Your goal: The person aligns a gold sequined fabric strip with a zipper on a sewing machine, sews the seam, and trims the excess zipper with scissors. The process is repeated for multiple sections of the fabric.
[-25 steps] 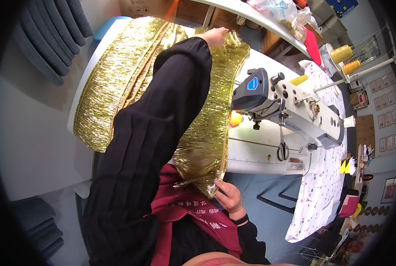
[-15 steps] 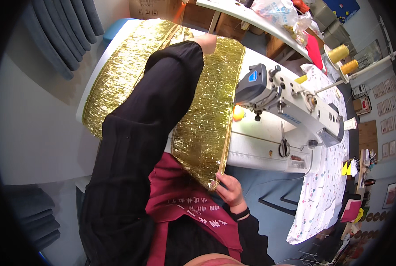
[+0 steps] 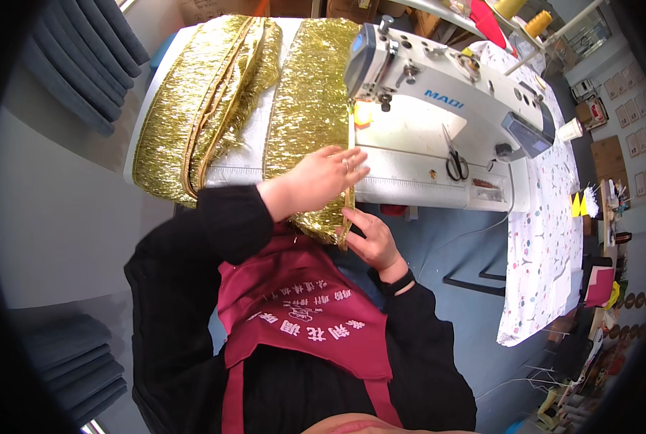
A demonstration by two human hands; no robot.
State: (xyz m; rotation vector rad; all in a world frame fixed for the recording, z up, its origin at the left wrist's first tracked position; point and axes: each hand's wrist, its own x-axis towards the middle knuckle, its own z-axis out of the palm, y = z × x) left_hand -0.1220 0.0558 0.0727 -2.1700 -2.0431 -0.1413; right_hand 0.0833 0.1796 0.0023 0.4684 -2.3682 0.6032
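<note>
Edge-guiding step, I'd judge: gold fringe strip (image 3: 312,87) lies lengthwise on the machine table (image 3: 410,170), right border alongside the sewing machine (image 3: 446,90) head, lower end over the front edge by my apron (image 3: 301,318). Can't tell if it's under the foot. Left hand (image 3: 319,179) flat across the strip, fingers extended past the border; right hand (image 3: 372,240) pinching the border near the lower corner. Next move probably calls for a straight border, light tension, loose strands clear of the seam. Strip looks shiny, crinkly, dense, with a narrow tan-gold band.
</note>
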